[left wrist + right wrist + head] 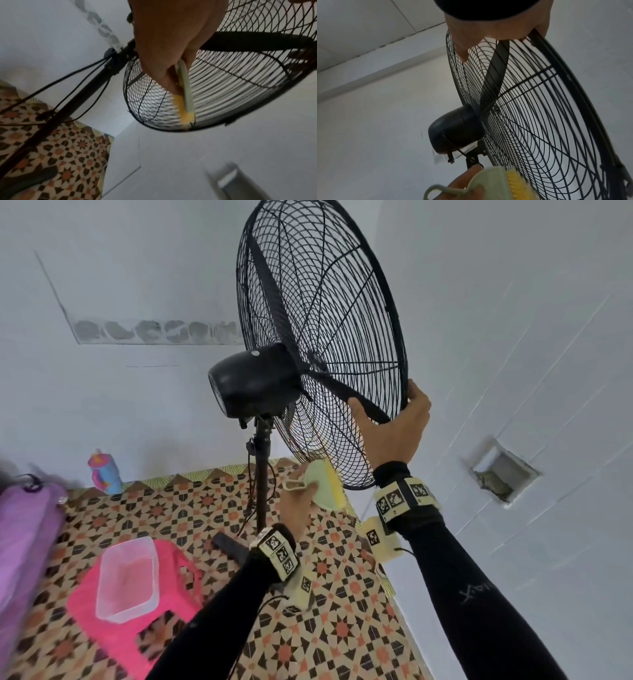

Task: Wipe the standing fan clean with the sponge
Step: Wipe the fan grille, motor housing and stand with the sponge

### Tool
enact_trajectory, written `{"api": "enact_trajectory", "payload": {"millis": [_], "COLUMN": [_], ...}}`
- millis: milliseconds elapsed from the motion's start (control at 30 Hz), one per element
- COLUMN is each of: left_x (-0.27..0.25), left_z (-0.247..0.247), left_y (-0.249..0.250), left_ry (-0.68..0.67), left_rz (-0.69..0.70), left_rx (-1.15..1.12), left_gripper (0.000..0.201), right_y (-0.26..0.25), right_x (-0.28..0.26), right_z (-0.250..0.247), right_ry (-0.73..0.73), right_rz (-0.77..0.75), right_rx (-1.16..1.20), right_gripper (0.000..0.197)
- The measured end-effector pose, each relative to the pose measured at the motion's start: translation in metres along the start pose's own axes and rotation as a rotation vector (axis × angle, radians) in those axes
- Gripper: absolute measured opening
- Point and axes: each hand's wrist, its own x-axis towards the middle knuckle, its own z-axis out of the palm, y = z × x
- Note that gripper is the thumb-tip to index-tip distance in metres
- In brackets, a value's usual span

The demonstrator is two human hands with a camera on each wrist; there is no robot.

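A black standing fan [255, 381] rises on a thin pole [262, 481] over the patterned floor, its round wire cage [322, 337] tilted. My right hand [394, 422] grips the cage's lower right rim [544, 44], fingers curled over the edge. My left hand [298, 505] holds a pale green scrubber with a yellow underside [325, 486] and a loop handle. The yellow side [182, 108] lies against the wires at the bottom of the cage [223, 94]. In the right wrist view the scrubber [498, 185] shows low beside the motor housing [455, 129].
A pink plastic stool [137, 604] with a clear tub [126, 577] on it stands at lower left. A colourful bottle [102, 470] sits by the wall. Purple fabric [24, 525] fills the left edge. Cables [68, 83] hang along the pole. A wall recess [503, 470] is on the right.
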Motion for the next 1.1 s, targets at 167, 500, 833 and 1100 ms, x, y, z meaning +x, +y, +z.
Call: {"api": "enact_trajectory", "payload": {"millis": [167,500,833,1100], "left_x": [0.011,0.010,0.015,-0.020], "left_z": [0.006,0.018,0.002,-0.005], "left_y": [0.025,0.022,0.052,0.020], "left_ry": [-0.100,0.128,-0.020,-0.019], "left_rz": [-0.106,0.014,-0.133,-0.100], "left_rx": [0.071,-0.070,0.275,0.381], "left_gripper": [0.025,0.030,0.052,0.065], "right_y": [0.021,0.056,0.042,0.021], "right_x": [0.029,0.024,0.001,-0.023], "right_z": [-0.020,-0.033,-0.031,-0.027], "right_ry": [-0.241,-0.537,-0.479,-0.416], "right_rz": [0.028,0.251,0.259,0.221], "right_rx": [-0.070,0.089,0.086,0.017], "right_gripper": [0.096,0.090,0.095,0.104]}}
